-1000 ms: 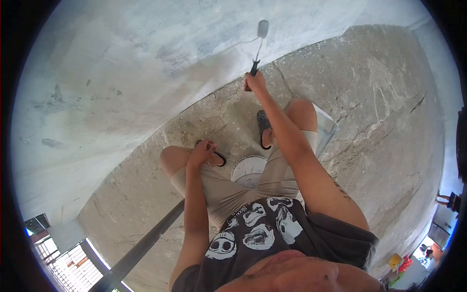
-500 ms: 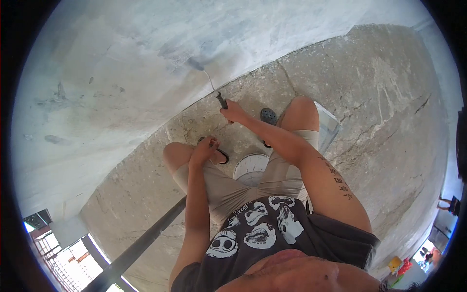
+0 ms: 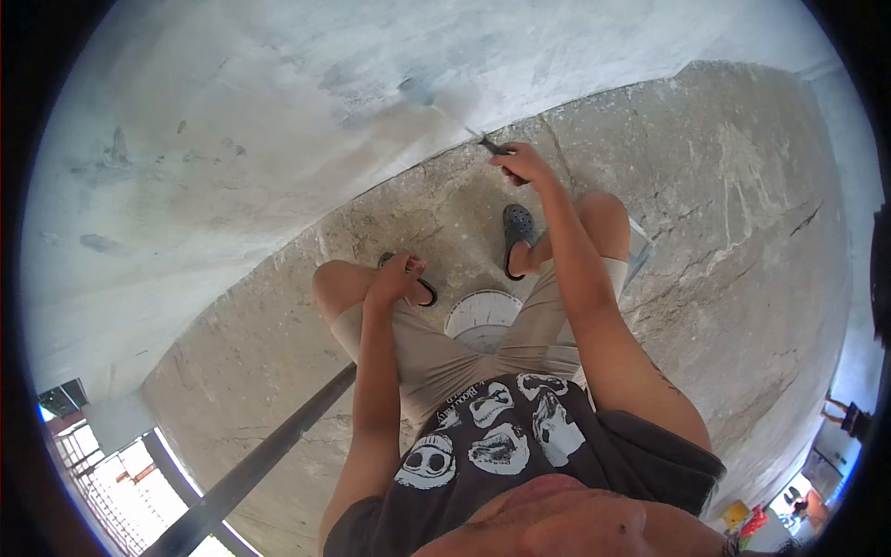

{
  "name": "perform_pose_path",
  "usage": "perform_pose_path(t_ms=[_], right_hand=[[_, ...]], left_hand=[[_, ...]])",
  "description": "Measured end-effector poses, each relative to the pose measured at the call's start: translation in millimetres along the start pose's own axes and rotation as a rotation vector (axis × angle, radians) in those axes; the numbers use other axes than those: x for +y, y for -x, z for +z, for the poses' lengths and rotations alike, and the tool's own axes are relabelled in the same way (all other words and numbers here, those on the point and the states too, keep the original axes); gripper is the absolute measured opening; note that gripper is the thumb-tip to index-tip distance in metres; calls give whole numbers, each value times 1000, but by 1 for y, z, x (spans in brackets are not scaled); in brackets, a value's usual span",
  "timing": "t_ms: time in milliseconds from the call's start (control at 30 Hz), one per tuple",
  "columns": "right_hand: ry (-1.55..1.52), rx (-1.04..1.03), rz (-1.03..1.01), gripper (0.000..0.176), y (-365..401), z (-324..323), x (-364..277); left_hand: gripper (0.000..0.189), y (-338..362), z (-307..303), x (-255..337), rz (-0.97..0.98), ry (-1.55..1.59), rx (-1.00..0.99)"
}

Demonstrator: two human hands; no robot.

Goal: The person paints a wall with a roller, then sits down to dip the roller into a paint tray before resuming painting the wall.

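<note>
My right hand (image 3: 524,165) is wrapped round the dark handle of a paint roller (image 3: 490,145). The roller's thin metal rod runs up and left to its head (image 3: 415,91), which rests against the pale, patchy wall (image 3: 241,121). My left hand (image 3: 399,278) lies over my left knee with its fingers loosely curled; nothing shows between them. A round white bucket (image 3: 483,311) stands between my legs, its lower part hidden by my shorts.
Cracked concrete floor (image 3: 687,204) meets the wall along a curved edge. A dark pole (image 3: 278,446) slants up from the lower left to my left thigh. A pale flat object (image 3: 639,251) shows beside my right knee. Another person (image 3: 851,420) is at the far right.
My right hand and the roller have moved right and slightly up, the handle now tilted flatter. My right knee has shifted right, uncovering more of my right shoe. My left hand has barely moved.
</note>
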State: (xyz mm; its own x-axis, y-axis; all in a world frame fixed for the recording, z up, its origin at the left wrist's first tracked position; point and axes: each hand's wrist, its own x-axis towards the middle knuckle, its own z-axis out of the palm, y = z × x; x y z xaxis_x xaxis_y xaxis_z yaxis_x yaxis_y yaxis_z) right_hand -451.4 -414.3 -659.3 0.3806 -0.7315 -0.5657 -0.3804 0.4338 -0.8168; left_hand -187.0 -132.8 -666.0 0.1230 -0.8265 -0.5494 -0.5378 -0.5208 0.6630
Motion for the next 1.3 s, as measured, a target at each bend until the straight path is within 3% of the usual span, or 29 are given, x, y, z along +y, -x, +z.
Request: perform_pose_path(t_ms=[267,733,1000,1067,1200,1300], right_hand=[[-194,48,54,20,9,-46,14],[-400,196,-25,18,0,-49,27],[-196,77,-103,19,-36,59,63],[-108,76,-141,20,-41,79,76],[189,-11,-134,24,-14,90,60],[227,-29,-109,26,-12,93,52]], left_hand=[[43,9,-5,15,75,-110,25],[42,7,-4,18,103,-116,32],[41,0,-2,15,74,-110,-20],[41,1,1,9,122,-176,66],[41,4,-2,18,57,-135,-1],[41,2,-2,14,133,-137,16]])
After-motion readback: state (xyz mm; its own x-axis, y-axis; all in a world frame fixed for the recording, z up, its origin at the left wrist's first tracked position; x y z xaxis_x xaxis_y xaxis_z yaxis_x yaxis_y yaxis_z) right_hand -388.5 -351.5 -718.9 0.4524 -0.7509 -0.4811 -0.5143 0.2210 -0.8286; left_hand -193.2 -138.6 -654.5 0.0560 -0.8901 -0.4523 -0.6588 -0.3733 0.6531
